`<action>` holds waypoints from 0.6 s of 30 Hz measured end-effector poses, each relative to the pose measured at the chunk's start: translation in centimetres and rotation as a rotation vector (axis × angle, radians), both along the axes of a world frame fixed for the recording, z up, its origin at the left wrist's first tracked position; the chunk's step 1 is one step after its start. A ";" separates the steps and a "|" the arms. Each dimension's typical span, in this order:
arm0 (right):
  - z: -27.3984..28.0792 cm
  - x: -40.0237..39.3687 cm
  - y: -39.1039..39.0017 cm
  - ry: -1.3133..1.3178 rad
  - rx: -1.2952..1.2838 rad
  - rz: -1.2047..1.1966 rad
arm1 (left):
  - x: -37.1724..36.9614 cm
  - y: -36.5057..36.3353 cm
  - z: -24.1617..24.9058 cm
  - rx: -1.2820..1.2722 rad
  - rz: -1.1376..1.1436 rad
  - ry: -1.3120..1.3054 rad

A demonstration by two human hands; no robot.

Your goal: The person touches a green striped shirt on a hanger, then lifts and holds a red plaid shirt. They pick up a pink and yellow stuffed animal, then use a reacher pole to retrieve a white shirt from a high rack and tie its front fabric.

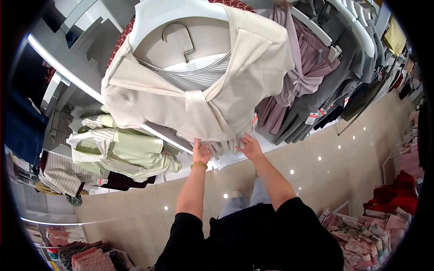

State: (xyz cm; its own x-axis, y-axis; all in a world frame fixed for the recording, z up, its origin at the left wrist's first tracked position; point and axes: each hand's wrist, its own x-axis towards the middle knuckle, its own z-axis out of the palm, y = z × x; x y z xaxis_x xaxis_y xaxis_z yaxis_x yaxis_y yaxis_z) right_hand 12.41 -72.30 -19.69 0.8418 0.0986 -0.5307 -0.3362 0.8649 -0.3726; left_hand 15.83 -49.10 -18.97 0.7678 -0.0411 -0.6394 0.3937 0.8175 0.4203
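A cream short-sleeved top with a twisted front and a grey-striped inner panel hangs facing me on a white hanger. Just under its hem is my left hand, a yellow bangle on the wrist, its fingers apart. My right hand is at the lower right of the hem, fingers spread. Both hands are at or very close to the fabric edge; contact is hard to make out. Pale folds of cloth hang between the hands.
Left of the cream top hangs a light green top with striped trim. Mauve clothes and grey garments line the rail to the right. Pink patterned clothes lie at lower right. Beige tiled floor runs behind me.
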 end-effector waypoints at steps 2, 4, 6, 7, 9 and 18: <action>1.2 0.2 -0.1 -0.081 0.060 0.021 | -0.2 -0.5 0.7 -0.068 0.020 -0.082; 3.0 0.0 -0.3 -0.151 0.124 0.053 | -0.5 -0.2 0.4 -0.119 0.015 -0.203; 5.0 -0.4 -0.7 -0.163 0.187 0.103 | -1.7 -0.2 3.0 -0.140 -0.029 -0.281; 5.8 -0.6 -1.0 -0.166 0.186 0.108 | -2.2 -0.3 4.8 -0.157 -0.085 -0.361; 7.7 -1.1 -1.9 -0.250 0.295 0.159 | -2.8 1.3 7.0 -0.202 -0.113 -0.457; 21.6 -0.3 -2.6 -0.704 0.298 0.054 | -2.3 2.8 23.3 -0.277 -0.031 -0.888</action>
